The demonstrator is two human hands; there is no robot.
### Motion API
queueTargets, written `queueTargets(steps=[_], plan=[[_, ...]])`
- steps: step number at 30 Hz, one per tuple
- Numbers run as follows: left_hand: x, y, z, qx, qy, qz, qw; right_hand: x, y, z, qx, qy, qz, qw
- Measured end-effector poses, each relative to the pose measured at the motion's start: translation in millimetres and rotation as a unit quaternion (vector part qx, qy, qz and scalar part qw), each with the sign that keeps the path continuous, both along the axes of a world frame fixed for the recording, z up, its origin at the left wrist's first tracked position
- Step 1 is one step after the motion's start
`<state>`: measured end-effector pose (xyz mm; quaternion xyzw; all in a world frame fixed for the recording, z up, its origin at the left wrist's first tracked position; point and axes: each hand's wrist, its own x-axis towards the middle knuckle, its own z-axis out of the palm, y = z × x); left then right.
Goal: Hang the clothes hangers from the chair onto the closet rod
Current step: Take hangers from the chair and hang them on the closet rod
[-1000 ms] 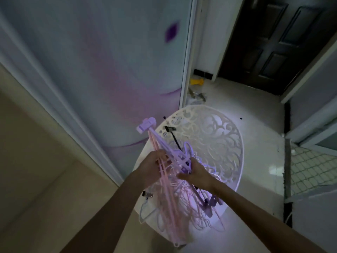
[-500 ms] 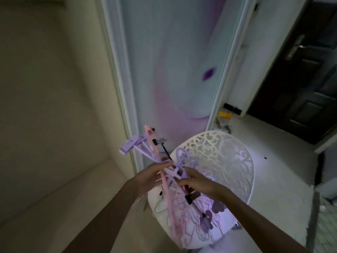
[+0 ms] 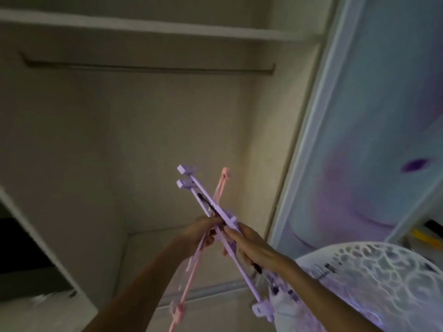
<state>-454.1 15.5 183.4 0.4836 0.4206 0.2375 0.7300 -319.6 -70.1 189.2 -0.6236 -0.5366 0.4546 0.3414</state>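
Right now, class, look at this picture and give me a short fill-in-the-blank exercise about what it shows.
1. Both hands grip a bundle of purple and ____ hangers.
2. The closet rod has ____ hangers on it.
3. The white chair sits at the lower ____ of the view.
4. The shelf runs ____ the rod.

Missing words: pink; no; right; above

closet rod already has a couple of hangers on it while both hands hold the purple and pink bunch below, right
Not quite. In the head view the closet rod is bare; nothing hangs on it yet. The rest holds: the left hand and right hand both hold the purple and pink hangers below it.
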Motion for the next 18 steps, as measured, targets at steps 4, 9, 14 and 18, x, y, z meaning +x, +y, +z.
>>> queueTargets(steps=[4,9,14,18], plan=[[-64.7,33.4,11.5,0.038,-0.025,0.046,0.998,-58.0,44.7,3.4,0.036,-0.009,0.022,0.999],[-145.1,88.1,17.0,0.059,0.004,0.111,0.992,-131.0,103.2,8.8,0.080,-0.036,-0.003,0.996],[-216.3,136.2,20.4,0.043,0.021,0.116,0.992,-172.3,145.8,18.7,0.119,-0.122,-0.125,0.977],[-250.3,172.6,26.2,0.033,0.060,0.123,0.990,-186.3,179.9,32.7,0.138,-0.092,-0.173,0.971]])
